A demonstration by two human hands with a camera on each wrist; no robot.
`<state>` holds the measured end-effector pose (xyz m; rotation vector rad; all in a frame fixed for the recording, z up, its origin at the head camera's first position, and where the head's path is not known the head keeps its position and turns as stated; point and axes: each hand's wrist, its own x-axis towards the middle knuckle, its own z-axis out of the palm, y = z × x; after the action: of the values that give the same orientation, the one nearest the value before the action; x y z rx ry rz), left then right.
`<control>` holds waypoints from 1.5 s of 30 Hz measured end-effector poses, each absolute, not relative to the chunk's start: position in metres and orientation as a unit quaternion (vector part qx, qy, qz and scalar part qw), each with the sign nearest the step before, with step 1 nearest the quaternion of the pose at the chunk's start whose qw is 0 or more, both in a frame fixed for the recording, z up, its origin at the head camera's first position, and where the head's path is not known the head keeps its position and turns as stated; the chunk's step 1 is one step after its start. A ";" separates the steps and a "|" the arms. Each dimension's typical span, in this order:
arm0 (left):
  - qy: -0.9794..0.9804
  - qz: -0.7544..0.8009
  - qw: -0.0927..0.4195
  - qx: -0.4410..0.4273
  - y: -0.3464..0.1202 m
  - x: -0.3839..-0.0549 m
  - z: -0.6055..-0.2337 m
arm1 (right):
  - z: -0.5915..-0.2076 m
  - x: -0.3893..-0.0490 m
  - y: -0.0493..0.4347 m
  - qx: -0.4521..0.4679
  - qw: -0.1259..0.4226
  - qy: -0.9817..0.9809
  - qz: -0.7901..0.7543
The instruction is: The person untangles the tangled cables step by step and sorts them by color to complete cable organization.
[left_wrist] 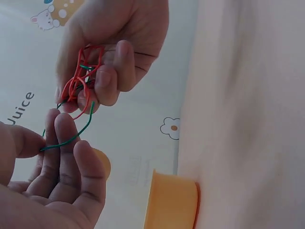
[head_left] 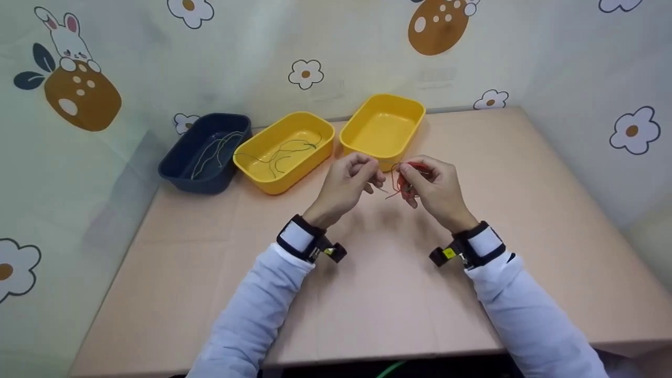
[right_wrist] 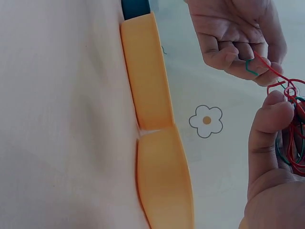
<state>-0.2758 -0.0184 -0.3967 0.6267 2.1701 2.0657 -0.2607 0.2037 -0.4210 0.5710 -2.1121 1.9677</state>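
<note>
Above the table, both hands are raised close together in front of the tubs. My left hand [head_left: 346,184] pinches a thin green string [left_wrist: 78,136] between thumb and index finger; its loose end curves upward in the left wrist view. A tangle of red and green string [right_wrist: 293,126] is bunched in my right hand [head_left: 438,191], gripped between thumb and fingers. Red loops and short ends stick out toward the left hand. The green string runs across the small gap between the hands. Part of the bundle is hidden behind the right fingers.
At the back left stands a navy tub [head_left: 202,185] with greenish strings inside. Beside it, a yellow tub [head_left: 286,181] holds several thin green strings. Another yellow tub [head_left: 353,122] stands just beyond the hands. A patterned wall covering [head_left: 357,63] borders the pinkish table [head_left: 383,310].
</note>
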 end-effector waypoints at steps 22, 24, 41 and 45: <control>0.812 0.499 -0.169 0.251 -0.082 -0.296 -0.362 | -0.413 -0.259 0.216 0.183 0.090 -0.760 0.618; 0.814 0.495 -0.178 0.246 -0.086 -0.297 -0.361 | -0.413 -0.259 0.216 0.188 0.088 -0.764 0.611; 0.814 0.499 -0.242 0.170 -0.130 -0.304 -0.352 | -0.410 -0.263 0.226 0.176 0.084 -0.743 0.640; 0.803 0.520 -0.255 0.139 -0.145 -0.306 -0.350 | -0.411 -0.264 0.228 0.161 0.097 -0.729 0.658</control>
<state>-0.3057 -0.1454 -0.3501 0.5274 3.0376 1.9677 -0.2641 0.2281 -0.4110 0.4775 -2.1587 1.9483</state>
